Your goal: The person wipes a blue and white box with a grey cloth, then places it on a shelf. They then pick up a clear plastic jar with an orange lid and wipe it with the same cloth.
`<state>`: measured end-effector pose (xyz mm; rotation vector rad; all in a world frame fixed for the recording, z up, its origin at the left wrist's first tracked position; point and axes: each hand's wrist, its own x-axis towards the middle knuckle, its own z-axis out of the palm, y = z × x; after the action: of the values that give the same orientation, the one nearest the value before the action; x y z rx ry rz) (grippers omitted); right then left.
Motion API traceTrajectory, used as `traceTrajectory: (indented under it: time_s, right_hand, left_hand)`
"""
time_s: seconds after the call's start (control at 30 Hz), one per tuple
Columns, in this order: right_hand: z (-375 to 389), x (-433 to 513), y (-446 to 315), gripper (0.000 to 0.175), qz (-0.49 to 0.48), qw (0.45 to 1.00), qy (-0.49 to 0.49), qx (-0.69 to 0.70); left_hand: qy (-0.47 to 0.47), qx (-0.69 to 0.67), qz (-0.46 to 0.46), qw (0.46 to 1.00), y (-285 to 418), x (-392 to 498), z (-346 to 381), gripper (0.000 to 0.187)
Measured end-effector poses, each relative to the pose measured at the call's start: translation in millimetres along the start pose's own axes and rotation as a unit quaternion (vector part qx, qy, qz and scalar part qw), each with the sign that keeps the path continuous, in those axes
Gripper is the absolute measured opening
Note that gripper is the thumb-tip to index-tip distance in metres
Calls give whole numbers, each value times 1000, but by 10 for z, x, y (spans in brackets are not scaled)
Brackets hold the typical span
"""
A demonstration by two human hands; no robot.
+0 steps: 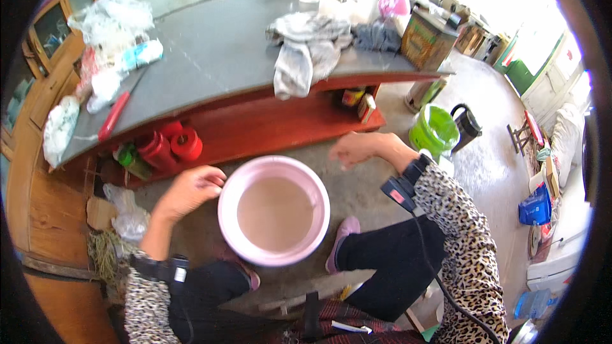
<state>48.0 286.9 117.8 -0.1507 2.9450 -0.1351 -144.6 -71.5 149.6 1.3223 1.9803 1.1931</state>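
Observation:
A pink plastic basin [322, 196] holding murky brownish water stands low between my feet, in the middle of the head view. My left hand [197, 187] is at its left rim, fingers curled and thumb close to the edge; whether it touches the rim is hard to tell. Off the basin's upper right side hangs my right hand [356, 149], slightly blurred, with bent fingers and nothing visible in it. Before me, grey and white cloths [308, 50] lie crumpled on a grey-topped table [215, 33], one draping over its front edge.
A red-handled knife [114, 115] and plastic bags [112, 19] lie on the table's left. Red containers [186, 145] fill the shelf below. At right on the floor are a lime-green bucket [430, 129] and a dark jug [466, 126]. A wooden cabinet [52, 210] borders the left.

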Motion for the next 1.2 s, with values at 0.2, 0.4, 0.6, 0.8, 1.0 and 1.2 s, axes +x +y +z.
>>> traceTrajectory:
  time_s: [0.2, 0.4, 0.6, 0.8, 1.0, 1.2]
  right_hand:
    - [566, -1962, -629, 41, 118, 985, 117, 43]
    - [1452, -3239, 64, 39, 276, 924, 194, 181]
    - [2958, -3881, 227, 39, 501, 814, 191, 224]
    - [4664, -4158, -87, 38, 724, 566, 239, 312]
    - [5285, -3829, -557, 37, 818, 407, 266, 306]
    - [4716, -3583, -89, 28, 693, 507, 488, 158]
  left_hand:
    - [51, -108, 30, 992, -441, -996, 1222, 16]
    - [103, -170, -52, 979, -805, -1136, 1585, 23]
    - [103, -177, -141, 969, -1131, -869, 1442, 14]
    - [70, -184, -171, 966, -1292, -639, 1575, 11]
    - [44, -179, -195, 963, -1343, -489, 1656, 10]
    - [54, -173, -219, 959, -1357, -528, 1664, 9]
